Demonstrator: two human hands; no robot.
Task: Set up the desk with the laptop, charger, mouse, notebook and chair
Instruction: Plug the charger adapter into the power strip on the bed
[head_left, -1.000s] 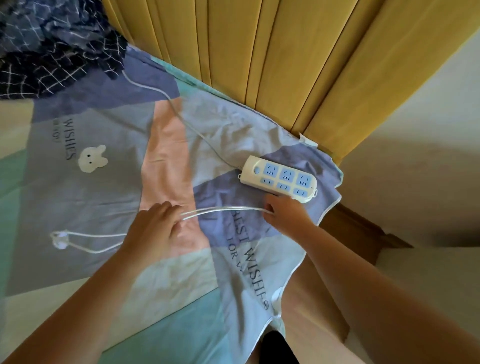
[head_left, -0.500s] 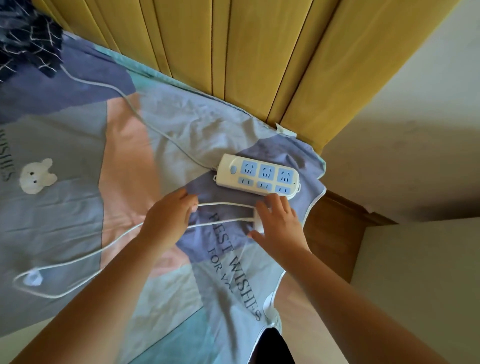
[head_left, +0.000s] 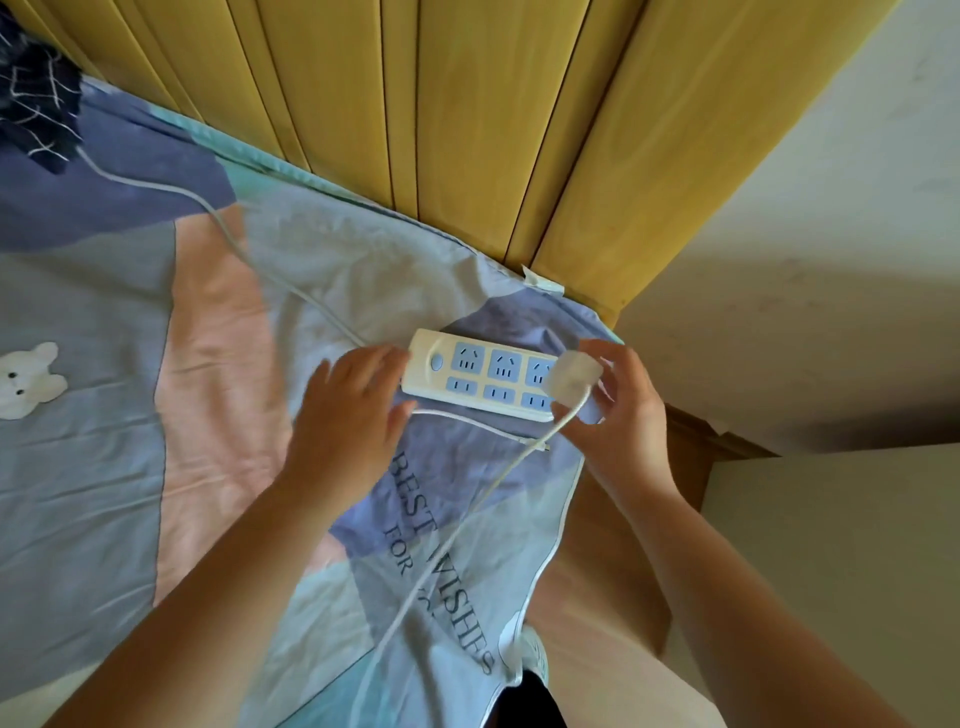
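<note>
Charger step, plug-in phase. My right hand (head_left: 621, 410) has its grip pinched on the charger (head_left: 571, 382), a small white plug block held just over the end sockets of the power strip (head_left: 480, 374); my left hand (head_left: 348, 415) lies released, fingers fairly straight, against the strip's switch end to steady it. The charger cable (head_left: 467, 512) trails from the grip down toward me across the bedsheet (head_left: 104, 467); a second thin lead with a small connector lies just below the strip. I judge the next move calls for aligning the prongs, hidden under the block, with one socket and pressing down while the left hand braces. The strip's own cord (head_left: 234, 239) runs away from the grip toward dark checked fabric (head_left: 36, 104); the soft bed may let the strip sink or tilt.
</note>
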